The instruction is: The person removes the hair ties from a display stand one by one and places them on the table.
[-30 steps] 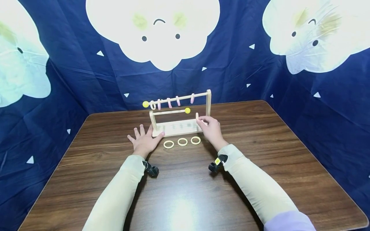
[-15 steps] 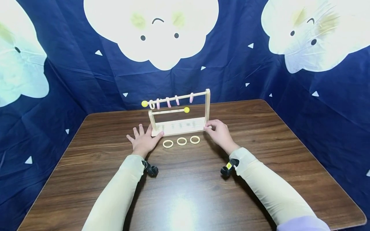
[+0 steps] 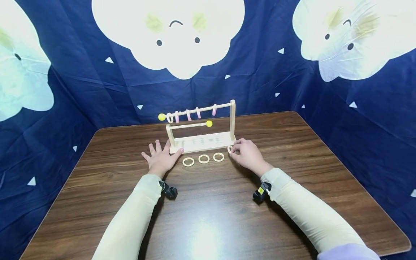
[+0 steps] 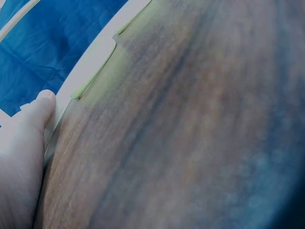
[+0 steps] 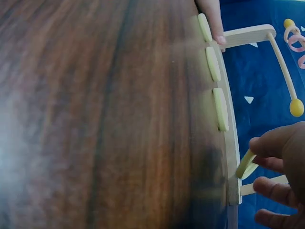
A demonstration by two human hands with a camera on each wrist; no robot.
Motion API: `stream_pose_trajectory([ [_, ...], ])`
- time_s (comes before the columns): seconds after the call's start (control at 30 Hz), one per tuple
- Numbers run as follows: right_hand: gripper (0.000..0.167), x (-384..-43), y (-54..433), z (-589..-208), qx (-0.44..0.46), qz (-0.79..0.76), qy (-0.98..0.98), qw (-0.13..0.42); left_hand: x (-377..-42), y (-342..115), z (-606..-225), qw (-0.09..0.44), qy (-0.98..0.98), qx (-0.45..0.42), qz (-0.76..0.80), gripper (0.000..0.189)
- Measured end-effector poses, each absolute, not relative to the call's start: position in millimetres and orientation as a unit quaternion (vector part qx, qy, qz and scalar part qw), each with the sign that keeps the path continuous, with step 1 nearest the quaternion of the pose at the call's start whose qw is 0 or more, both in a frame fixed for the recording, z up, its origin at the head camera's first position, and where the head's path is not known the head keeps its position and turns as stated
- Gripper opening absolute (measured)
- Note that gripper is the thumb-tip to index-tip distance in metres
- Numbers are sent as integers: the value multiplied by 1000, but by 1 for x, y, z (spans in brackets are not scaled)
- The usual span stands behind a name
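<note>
Currently, head view, right hand (image 3: pixel 247 154): thumb and forefinger pinch the held ring (image 3: pixel 229 149), just beside the front right corner of the wooden stand (image 3: pixel 203 142).
Head view, left hand (image 3: pixel 161 159): fingers spread apart, thumb on the stand's left front corner.
Head view, three loose rings (image 3: pixel 199 159): flat in a row on the surface (image 3: pixel 292 162), before the stand.
Head view, upper rod (image 3: pixel 206 109): four pink rings (image 3: pixel 188 115) and one pale ring (image 3: pixel 170 118) hang there.
Left wrist view, left thumb: against the base edge; other fingers cannot be told apart.
Right wrist view, held ring: tilted, pinched by its rim, lower fingers clear of it; contact with the base unclear.
Ring handling: probably light, stiff and smooth; rim between thumb and forefinger seems best, hole kept free.
</note>
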State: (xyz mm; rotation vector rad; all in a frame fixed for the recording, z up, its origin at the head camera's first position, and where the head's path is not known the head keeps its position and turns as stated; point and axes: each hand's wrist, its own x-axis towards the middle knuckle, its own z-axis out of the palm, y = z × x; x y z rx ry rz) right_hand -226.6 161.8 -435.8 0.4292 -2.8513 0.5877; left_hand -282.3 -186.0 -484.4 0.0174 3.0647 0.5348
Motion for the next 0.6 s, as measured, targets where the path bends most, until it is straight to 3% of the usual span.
stream_pose_trajectory([
  [0.6, 9, -217, 158, -439, 159, 96, -978, 98, -282, -186, -483, 13, 984, 7, 176, 106],
])
